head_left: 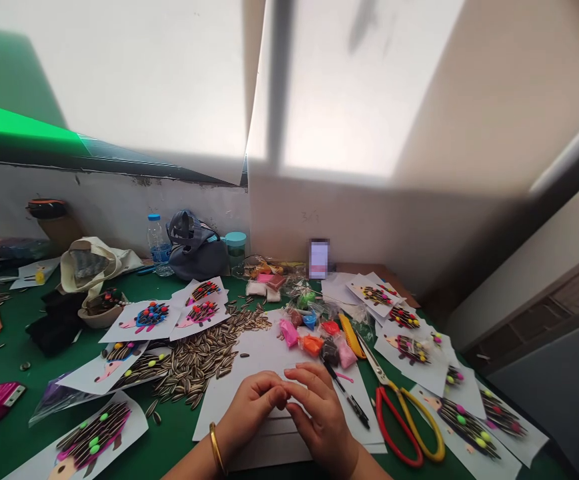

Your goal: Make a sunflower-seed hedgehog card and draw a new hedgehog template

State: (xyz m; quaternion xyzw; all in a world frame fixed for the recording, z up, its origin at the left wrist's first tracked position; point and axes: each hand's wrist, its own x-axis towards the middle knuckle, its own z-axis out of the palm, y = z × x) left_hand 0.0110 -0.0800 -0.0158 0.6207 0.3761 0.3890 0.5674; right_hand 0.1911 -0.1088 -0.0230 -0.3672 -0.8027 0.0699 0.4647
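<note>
My left hand (254,403), with a gold bangle at its wrist, is closed, thumb against curled fingers. My right hand (322,410) meets it, its bent fingertips pressed to the left fingertips. Whatever lies between them is too small and hidden to make out. Both hands are above white paper sheets (219,413). A black pen (352,400) lies just right of my right hand. Beyond my hands sit bagged lumps of coloured clay, among them orange (312,345), black (329,352) and pink (345,351). Striped sunflower seeds (204,360) are heaped to the left.
Scissors (394,400) with red and yellow handles and a yellow cutter (352,337) lie at right. Hedgehog pictures made with seeds lie at left (94,433) and right (464,420). A phone (319,259), a water bottle (159,247) and a dark bag (194,250) stand along the wall.
</note>
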